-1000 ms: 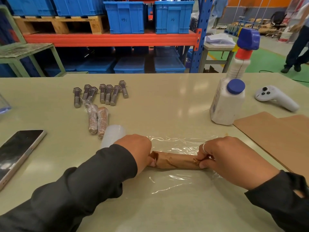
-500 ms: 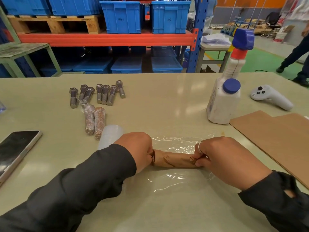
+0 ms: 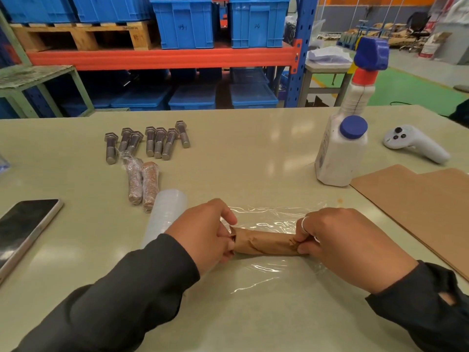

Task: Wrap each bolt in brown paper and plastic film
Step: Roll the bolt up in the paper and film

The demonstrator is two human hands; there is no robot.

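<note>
Currently I see the brown-paper-wrapped bolt (image 3: 265, 243) lying on the clear plastic film sheet (image 3: 266, 270) on the bench (image 3: 253, 153), long axis left-right, directly between the hands. The left hand (image 3: 203, 232) pinches its left end and the right hand (image 3: 347, 245) pinches its right end, so I reckon the roll goes across that axis, into the film. No container on the bench; the blue plastic crates (image 3: 185, 21) sit on the rack behind, contents not visible.

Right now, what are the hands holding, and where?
Both hold the paper-wrapped bolt by its ends: left hand the left end, right hand the right.
</note>
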